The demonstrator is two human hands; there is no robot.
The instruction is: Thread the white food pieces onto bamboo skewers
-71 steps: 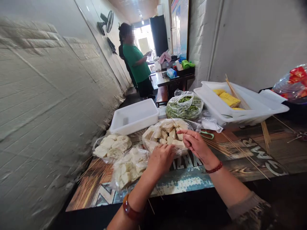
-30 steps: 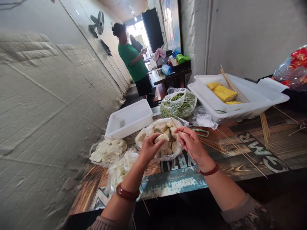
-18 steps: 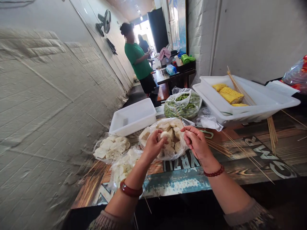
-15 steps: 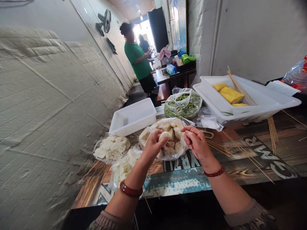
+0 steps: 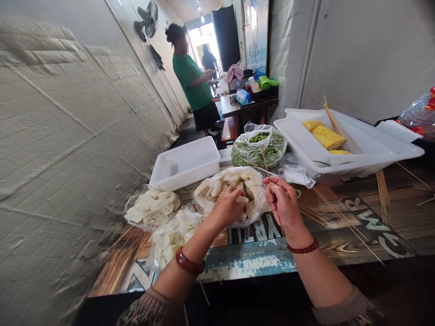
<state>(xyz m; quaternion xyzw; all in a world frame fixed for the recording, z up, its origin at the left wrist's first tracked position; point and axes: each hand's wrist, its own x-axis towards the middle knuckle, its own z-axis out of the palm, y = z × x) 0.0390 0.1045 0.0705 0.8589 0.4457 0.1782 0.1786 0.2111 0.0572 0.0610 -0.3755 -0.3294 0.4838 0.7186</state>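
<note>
My left hand [image 5: 231, 206] is palm down over the open plastic bag [image 5: 204, 190] of pale, thick food slices, its fingers curled on a pale slice [image 5: 243, 199] that they partly hide. Whether that slice is lifted clear of the others I cannot tell. My right hand [image 5: 282, 201], just right of the bag, pinches a thin bamboo skewer [image 5: 264, 158]. The skewer stands nearly upright, its upper end bare, its lower end showing below the hand. Two more bags, one of white slices with holes [image 5: 152, 206] and one of pale pieces [image 5: 173, 237], lie to the left.
Behind the bags are a white plastic tray [image 5: 185, 163] and a bag of green pods [image 5: 258, 145]. Stacked white trays [image 5: 374, 154] at right hold corn [image 5: 328, 137] and skewers. Loose skewers [image 5: 340, 213] lie on the table. A person in green [image 5: 193, 81] stands beyond.
My left hand has turned palm down and lowered into the bag; before, it held up a round slice beside the skewer. My right hand has brought the skewer more upright.
</note>
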